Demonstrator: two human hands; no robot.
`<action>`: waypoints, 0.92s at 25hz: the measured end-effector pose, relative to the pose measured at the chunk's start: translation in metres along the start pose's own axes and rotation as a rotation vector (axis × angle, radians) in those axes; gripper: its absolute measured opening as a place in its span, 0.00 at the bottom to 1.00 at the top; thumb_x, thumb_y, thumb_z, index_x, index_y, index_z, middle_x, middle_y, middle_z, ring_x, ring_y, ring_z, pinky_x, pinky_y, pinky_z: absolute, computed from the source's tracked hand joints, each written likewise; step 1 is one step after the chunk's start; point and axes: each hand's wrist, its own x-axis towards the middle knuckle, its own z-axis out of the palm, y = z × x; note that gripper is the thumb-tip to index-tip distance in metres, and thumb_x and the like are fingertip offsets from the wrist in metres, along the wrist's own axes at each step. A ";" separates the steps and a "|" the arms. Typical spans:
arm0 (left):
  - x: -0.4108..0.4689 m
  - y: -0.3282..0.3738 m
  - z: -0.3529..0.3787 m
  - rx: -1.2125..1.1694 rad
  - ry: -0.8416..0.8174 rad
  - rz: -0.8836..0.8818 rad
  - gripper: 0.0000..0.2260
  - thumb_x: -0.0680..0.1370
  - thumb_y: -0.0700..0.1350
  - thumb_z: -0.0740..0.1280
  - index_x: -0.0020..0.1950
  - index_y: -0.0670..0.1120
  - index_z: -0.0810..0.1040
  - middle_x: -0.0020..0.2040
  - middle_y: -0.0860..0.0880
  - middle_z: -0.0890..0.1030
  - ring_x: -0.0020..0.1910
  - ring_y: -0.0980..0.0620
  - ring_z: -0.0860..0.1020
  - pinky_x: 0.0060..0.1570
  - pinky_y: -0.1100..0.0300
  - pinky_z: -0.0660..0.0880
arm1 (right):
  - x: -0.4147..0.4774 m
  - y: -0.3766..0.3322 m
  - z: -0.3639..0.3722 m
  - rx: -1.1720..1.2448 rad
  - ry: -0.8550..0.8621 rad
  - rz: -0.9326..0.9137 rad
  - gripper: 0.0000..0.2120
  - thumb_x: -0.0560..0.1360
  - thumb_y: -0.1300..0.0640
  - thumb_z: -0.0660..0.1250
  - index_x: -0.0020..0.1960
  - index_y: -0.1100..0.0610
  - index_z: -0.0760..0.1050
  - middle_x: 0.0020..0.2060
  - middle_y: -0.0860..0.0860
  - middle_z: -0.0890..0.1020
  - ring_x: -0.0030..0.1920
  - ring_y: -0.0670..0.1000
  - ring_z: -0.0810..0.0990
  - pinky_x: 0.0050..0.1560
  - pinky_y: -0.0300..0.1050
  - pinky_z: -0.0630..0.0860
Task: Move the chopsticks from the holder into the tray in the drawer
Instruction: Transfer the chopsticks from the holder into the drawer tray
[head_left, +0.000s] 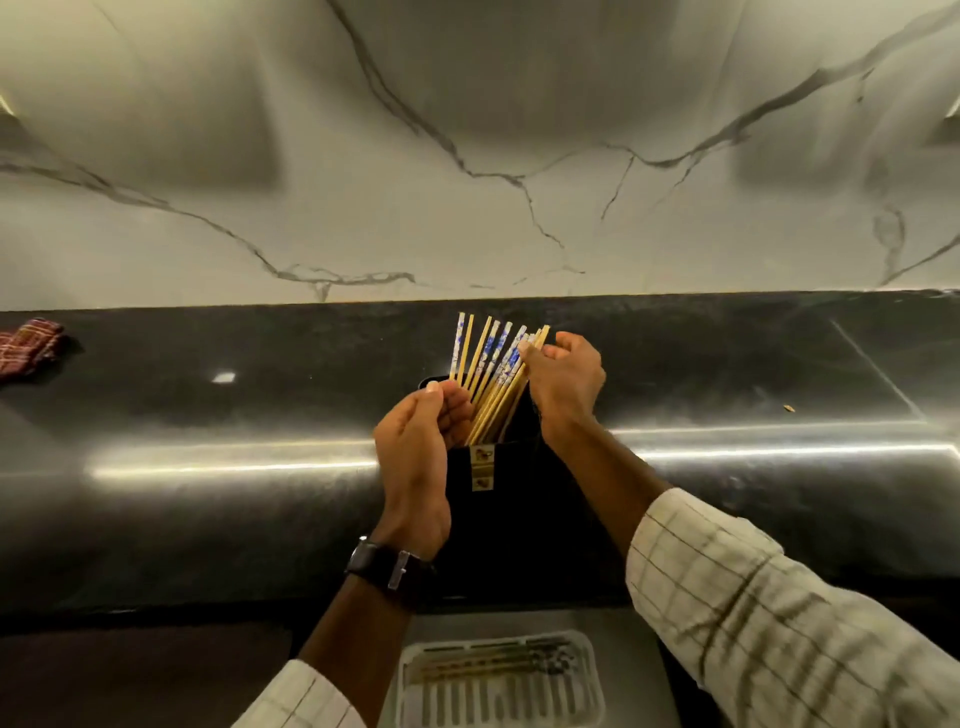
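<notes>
A: Pale grey-veined marble wall (467, 130) at the far side, long black polished stone bench (208, 415) below it. Near the bench's middle, a tall black box-shaped holder (498, 519). Loaded?

B: Yes. Bamboo chopsticks with blue-and-white patterned tops (491, 364) standing in it, fanned toward the far left. Nearer and lower, an open grey drawer (636, 649) with a clear slotted plastic tray (597, 675) inside.

A: Hands?

B: Left hand (415, 447) cupped against the fan's near left side, fingers curled. Gripping or only steadying: cannot tell. Right hand (566, 384) at the fan's right edge, fingers curled round the rightmost sticks near their tops.

A: Best way through this step?

B: Probably: squeeze the fan from both sides into one tight bundle first. Lift straight up until the tips clear the holder's rim, without tipping the holder. Then bring the bundle near and down, and lay it flat along the tray's length.

A: Anything hard to make out?

B: Lower ends of the chopsticks sunk out of sight in the holder. Tray blurred and cut off at the near edge, with thin shapes inside, possibly chopsticks, not certain. Small gold labels on the holder's front unreadable. Far left, a red checked cloth (28, 345), partly out of frame.
</notes>
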 end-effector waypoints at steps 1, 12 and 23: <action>0.004 -0.001 0.002 0.001 -0.001 -0.005 0.13 0.84 0.42 0.62 0.55 0.37 0.83 0.51 0.38 0.86 0.49 0.44 0.84 0.51 0.55 0.81 | 0.010 -0.002 0.005 -0.042 -0.022 0.039 0.27 0.76 0.56 0.76 0.72 0.59 0.73 0.57 0.54 0.85 0.48 0.49 0.85 0.51 0.43 0.84; 0.014 -0.015 -0.010 0.004 -0.004 -0.059 0.10 0.83 0.42 0.64 0.55 0.39 0.83 0.51 0.41 0.86 0.55 0.43 0.85 0.57 0.52 0.81 | 0.035 -0.003 0.000 -0.356 -0.045 -0.077 0.08 0.74 0.57 0.78 0.42 0.61 0.83 0.37 0.53 0.87 0.36 0.50 0.87 0.41 0.54 0.87; 0.016 -0.017 -0.009 0.015 -0.004 -0.068 0.08 0.83 0.41 0.65 0.55 0.40 0.83 0.52 0.41 0.86 0.56 0.43 0.84 0.58 0.52 0.81 | 0.032 -0.022 -0.016 -0.365 -0.072 -0.301 0.08 0.76 0.63 0.75 0.41 0.53 0.81 0.41 0.54 0.86 0.41 0.52 0.87 0.45 0.53 0.87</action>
